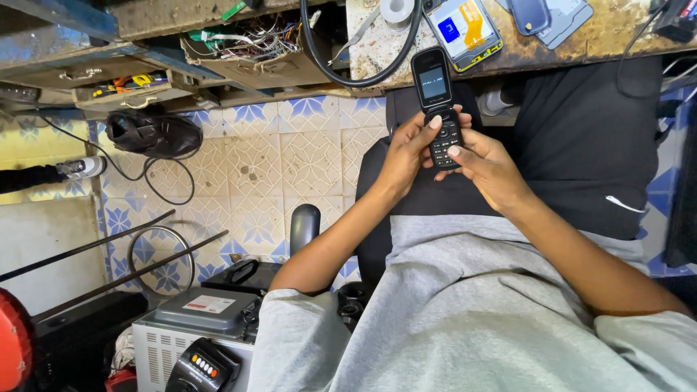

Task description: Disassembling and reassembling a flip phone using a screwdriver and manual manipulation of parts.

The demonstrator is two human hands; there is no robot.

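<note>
A black flip phone [438, 101] is open, its lit screen upward and its keypad below, held over my lap. My left hand [406, 156] grips the phone's lower half from the left, thumb resting on the top of the keypad. My right hand [486, 167] cups it from the right, thumb on the keys. Both forearms reach out from grey sleeves. The back of the phone is hidden by my fingers.
A worn workbench [523, 51] ahead carries an opened smartphone [465, 29], two more phone parts [548, 18] and a black cable loop [363, 72]. An open drawer [247, 51] of wires is at left. A dark bag [156, 134] lies on the patterned tile floor. Grey equipment boxes [196, 327] stand at lower left.
</note>
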